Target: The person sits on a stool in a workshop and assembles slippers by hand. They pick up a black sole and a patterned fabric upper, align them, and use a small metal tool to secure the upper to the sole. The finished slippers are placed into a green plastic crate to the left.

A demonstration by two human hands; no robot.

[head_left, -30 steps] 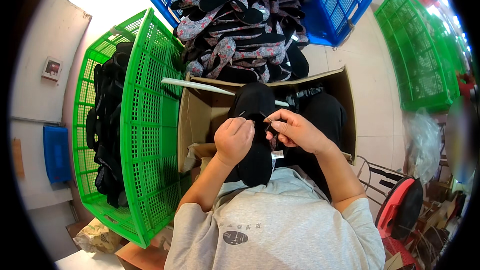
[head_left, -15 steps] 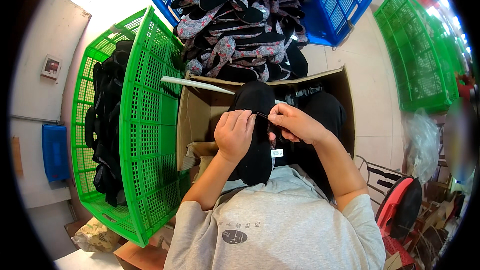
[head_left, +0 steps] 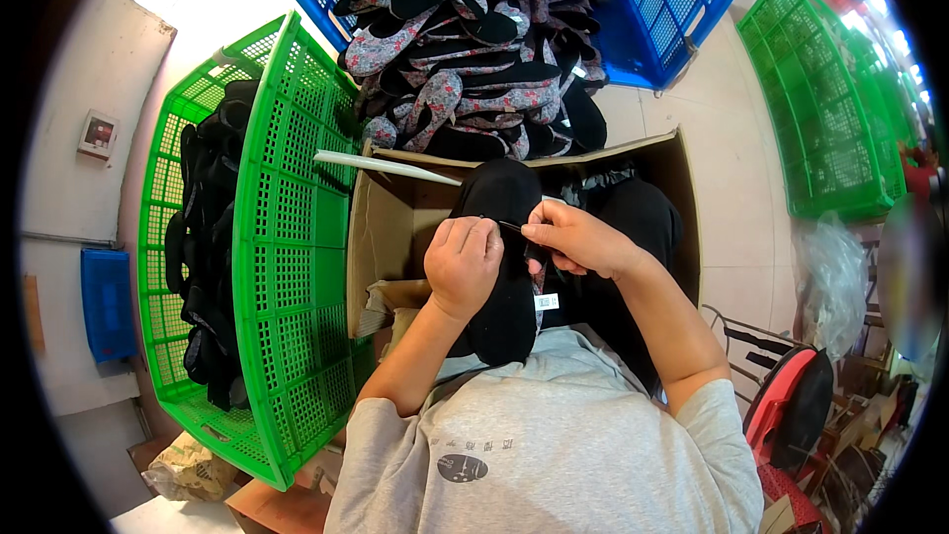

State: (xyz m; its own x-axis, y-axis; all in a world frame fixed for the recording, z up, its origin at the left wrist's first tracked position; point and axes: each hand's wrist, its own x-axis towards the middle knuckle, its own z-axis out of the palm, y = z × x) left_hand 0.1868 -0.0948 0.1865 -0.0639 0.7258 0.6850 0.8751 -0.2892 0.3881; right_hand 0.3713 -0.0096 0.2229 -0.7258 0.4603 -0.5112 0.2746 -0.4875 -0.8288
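Note:
A slipper (head_left: 502, 324) with a black sole lies lengthwise over my left thigh, a strip of floral cloth and a white tag (head_left: 547, 302) showing along its right side. My left hand (head_left: 463, 262) is closed at the slipper's far end, fingertips pressed together at its edge; the fingers hide what exactly they pinch. From the right, my right hand (head_left: 583, 240) grips a thin dark tool (head_left: 511, 226), its tip pointing at the left fingertips. Most of the tool is hidden in that hand, so its kind cannot be made out.
An open cardboard box (head_left: 381, 222) surrounds my knees, a white strip (head_left: 386, 168) across its left corner. Beyond it rises a heap of floral slippers (head_left: 474, 59) by a blue crate (head_left: 633, 40). A green crate (head_left: 297, 237) of black items stands left; another green crate (head_left: 820, 109) is far right.
My right hand has shifted slightly left, bringing the dark tool closer to my left fingertips. The left hand and the slipper stay almost in place.

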